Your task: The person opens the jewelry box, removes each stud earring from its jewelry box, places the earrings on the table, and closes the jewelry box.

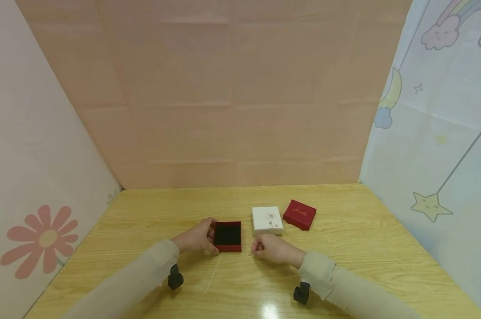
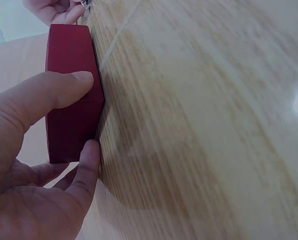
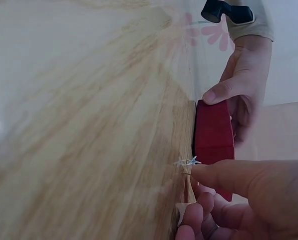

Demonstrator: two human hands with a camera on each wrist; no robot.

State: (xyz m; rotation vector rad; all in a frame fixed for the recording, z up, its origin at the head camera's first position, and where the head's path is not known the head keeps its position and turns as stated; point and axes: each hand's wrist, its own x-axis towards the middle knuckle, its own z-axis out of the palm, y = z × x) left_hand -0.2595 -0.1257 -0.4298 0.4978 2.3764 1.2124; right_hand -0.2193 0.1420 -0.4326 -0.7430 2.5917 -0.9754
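Note:
My left hand [image 1: 196,237] grips the left side of an open red box [image 1: 229,248], which stands on the wooden table with a black pad [image 1: 228,233] inside. In the left wrist view, the thumb lies along the box's front wall while other fingers are at its side. To the right of that box, my right hand [image 1: 276,249] pinches a small silvery star-shaped piece of jewelry [image 3: 192,161] low over the tabletop. A thin wire-like part shows beside the star; the rest is hidden by the fingertips.
A white box [image 1: 267,220] with a flower print stands just beyond my right hand. Behind it to the right lies a red lid [image 1: 300,214] with gold lettering. The wooden table [image 1: 344,248] runs back to a plain pinkish backdrop, with printed panels at both sides.

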